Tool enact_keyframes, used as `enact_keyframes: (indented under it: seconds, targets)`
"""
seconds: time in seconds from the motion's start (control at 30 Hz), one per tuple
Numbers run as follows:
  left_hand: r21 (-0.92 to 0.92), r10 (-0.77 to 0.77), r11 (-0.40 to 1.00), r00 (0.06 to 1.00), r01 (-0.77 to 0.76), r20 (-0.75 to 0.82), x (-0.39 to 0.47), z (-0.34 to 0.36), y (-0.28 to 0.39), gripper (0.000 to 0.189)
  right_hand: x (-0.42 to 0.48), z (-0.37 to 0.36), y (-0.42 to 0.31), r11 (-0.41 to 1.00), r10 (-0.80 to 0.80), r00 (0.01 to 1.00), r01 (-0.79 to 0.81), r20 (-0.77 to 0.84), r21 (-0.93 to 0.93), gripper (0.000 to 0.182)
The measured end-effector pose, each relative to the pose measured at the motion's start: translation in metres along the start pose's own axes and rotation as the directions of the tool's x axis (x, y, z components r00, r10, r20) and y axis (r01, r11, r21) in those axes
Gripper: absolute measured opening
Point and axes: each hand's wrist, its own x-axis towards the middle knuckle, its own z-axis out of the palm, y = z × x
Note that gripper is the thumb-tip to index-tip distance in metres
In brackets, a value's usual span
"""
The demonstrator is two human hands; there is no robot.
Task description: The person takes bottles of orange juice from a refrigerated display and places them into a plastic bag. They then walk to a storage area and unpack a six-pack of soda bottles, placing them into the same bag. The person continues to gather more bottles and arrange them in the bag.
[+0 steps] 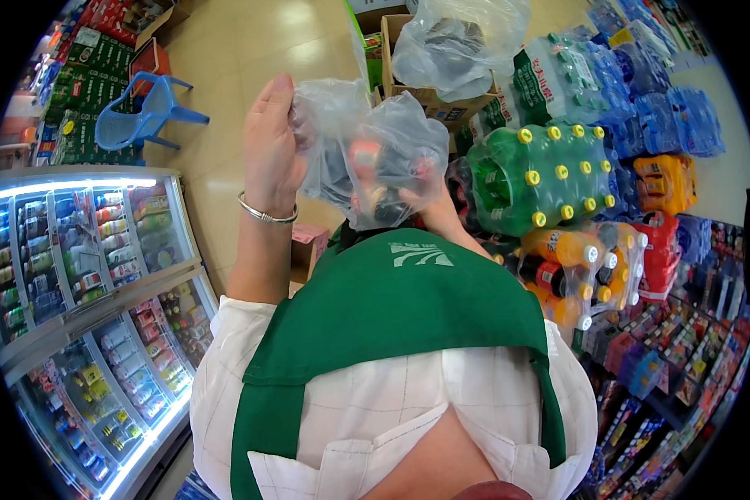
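A crumpled clear plastic bag (pixel 375 156) spans the space between my two hands, in front of my green apron. My left hand (pixel 272 140), with a silver bangle at the wrist, grips the bag's left side; its fingertips show blurred through the plastic. Low on the right side, my right hand (pixel 434 203) holds the bag, its fingers partly covered by the film. Dark shapes with red parts, like bottles with red labels, show through the plastic. Whether they lie inside the bag or behind it, I cannot tell.
Shrink-wrapped green bottles with yellow caps (pixel 559 172) and packs of orange drinks (pixel 559 247) stand to the right. Ahead, an open cardboard box (pixel 400 31) holds more clear plastic. A lit drinks fridge (pixel 100 275) and a blue plastic chair (pixel 140 115) are on the left.
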Motion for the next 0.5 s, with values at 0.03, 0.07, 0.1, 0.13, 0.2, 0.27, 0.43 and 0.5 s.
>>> enact_keyframes:
  seconds: [0.03,0.07,0.1,0.13,0.2,0.27,0.43,0.5]
  targets:
    - [-0.011,0.015,1.000,1.000,-0.014,0.021,-0.001,-0.002,0.002,0.024,0.005,0.006,-0.013,0.984,0.127,0.991,-0.121,-0.037,0.131,0.055]
    - [0.024,0.023,0.999,1.000,-0.023,-0.002,-0.006,-0.001,0.004,0.023,0.011,0.007,-0.016,0.983,0.135,0.990,-0.130,-0.038,0.128,0.053]
    - [0.056,0.034,0.998,0.999,-0.032,-0.019,-0.010,0.002,0.005,0.023,0.017,0.006,-0.019,0.983,0.142,0.989,-0.136,-0.042,0.124,0.051]
    - [0.088,0.044,0.995,0.998,-0.041,-0.036,-0.011,0.004,0.006,0.023,0.027,0.001,-0.016,1.000,0.028,1.000,-0.028,-0.013,-0.013,0.047]
    - [0.113,0.125,0.987,0.987,-0.114,-0.099,-0.008,-0.006,0.011,0.023,0.038,0.003,-0.026,0.936,-0.193,0.981,0.186,0.007,-0.299,0.036]
    - [0.127,0.187,0.979,0.956,-0.162,-0.227,-0.002,-0.024,0.016,0.023,0.040,0.006,-0.042,0.862,-0.206,0.977,0.204,0.049,-0.463,0.034]
    - [0.278,0.362,0.925,0.828,-0.260,-0.428,0.029,-0.116,0.018,0.025,0.049,0.009,-0.084,0.520,-0.401,0.859,0.499,0.319,-0.693,0.030]
    - [0.745,0.578,0.658,0.709,-0.113,-0.403,0.057,-0.174,-0.014,0.025,0.062,0.026,-0.110,0.345,-0.439,0.755,0.643,0.487,-0.684,0.029]
